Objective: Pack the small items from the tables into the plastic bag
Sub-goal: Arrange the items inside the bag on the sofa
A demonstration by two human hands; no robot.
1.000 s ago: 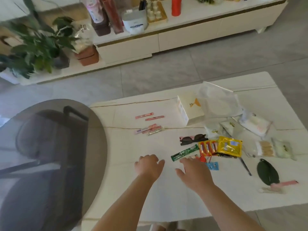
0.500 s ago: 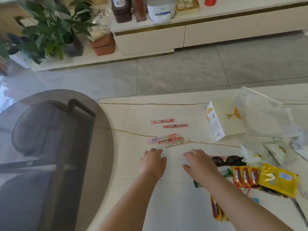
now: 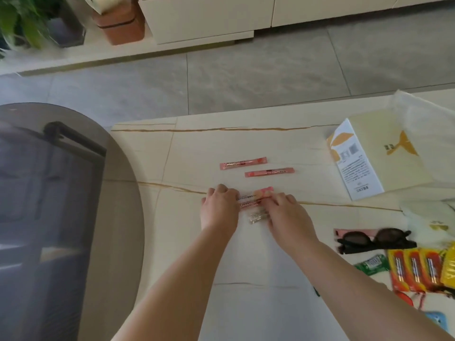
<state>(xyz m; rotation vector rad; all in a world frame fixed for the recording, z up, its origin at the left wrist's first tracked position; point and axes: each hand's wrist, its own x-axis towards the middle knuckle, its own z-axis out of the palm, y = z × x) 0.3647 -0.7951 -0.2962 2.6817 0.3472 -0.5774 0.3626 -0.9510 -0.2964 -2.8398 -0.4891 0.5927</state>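
- Gathering a small cluster of sachet sticks (image 3: pixel 250 202) with both hands; left hand (image 3: pixel 219 209) and right hand (image 3: pixel 286 214) rest palm-down on the cream table (image 3: pixel 246 303), fingers curled in narrow onto the stick ends from either side. Cannot tell whether either hand has actually closed on a stick; fingertips hide the contact.
- Risk 1: sticks are thin, flat and slick-looking. A pinch from both ends could bow them or let one slide out, especially the clear sachet (image 3: pixel 257 216) lowest in the pile, which sits half under the right hand.
- Risk 2: two more pink sticks, the far pink stick (image 3: pixel 243 163) and the near pink stick (image 3: pixel 269 172), lie apart just beyond the hands. Easy to skip if the cluster is taken alone.
- Risk 3: plastic bag (image 3: pixel 428 124) is well apart at the far right, partly behind the white box (image 3: pixel 384 153). Long carry with a loose bundle, so a drop looks likely. Bag mouth not visible, so may need a free hand to open.
- Look of the cluster: pink and white printed wrappers, roughly parallel, touching each other, lying across a brown vein in the tabletop.
- Still unpacked at right: sunglasses (image 3: pixel 374 238), green packet (image 3: pixel 371 263), orange pack (image 3: pixel 414 269).
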